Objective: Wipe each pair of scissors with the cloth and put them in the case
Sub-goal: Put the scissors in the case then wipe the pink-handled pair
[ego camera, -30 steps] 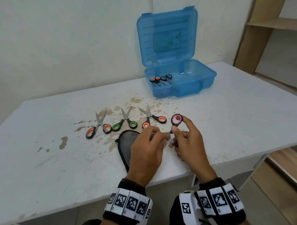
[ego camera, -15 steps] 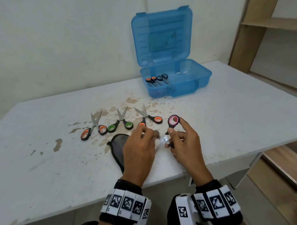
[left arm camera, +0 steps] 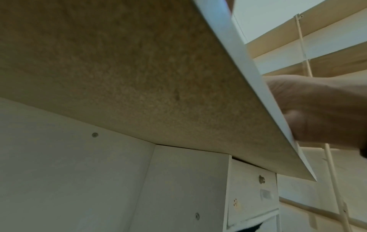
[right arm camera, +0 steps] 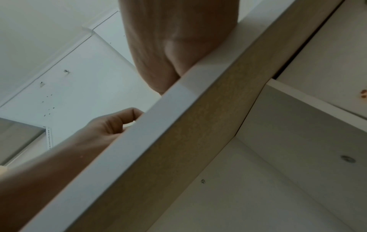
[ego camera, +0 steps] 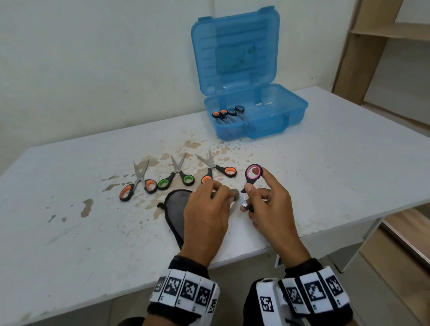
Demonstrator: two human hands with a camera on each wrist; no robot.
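Observation:
My right hand [ego camera: 262,200] grips the pink-handled scissors [ego camera: 253,172], one pink ring raised above the fingers and the blades pointing left. My left hand [ego camera: 211,207] pinches the dark grey cloth [ego camera: 174,206] around those blades; the cloth trails on the table under the palm. Three more pairs lie in a row behind the hands: orange-handled scissors [ego camera: 137,182], green-handled scissors [ego camera: 176,175] and a second orange-handled pair [ego camera: 215,169]. The open blue case [ego camera: 281,120] stands at the back with two pairs [ego camera: 227,113] inside. Both wrist views look up from under the table edge and show no scissors.
The white table [ego camera: 332,162] is stained with brown patches around the scissors. Its front edge [ego camera: 238,258] runs just under my wrists. A wooden shelf unit [ego camera: 388,32] stands at the right, past the table's right edge. The wall is close behind the case.
My left hand with the cloth has slid slightly back along the blades toward me, baring shiny metal by the right thumb. The pink scissors stay in my right hand.

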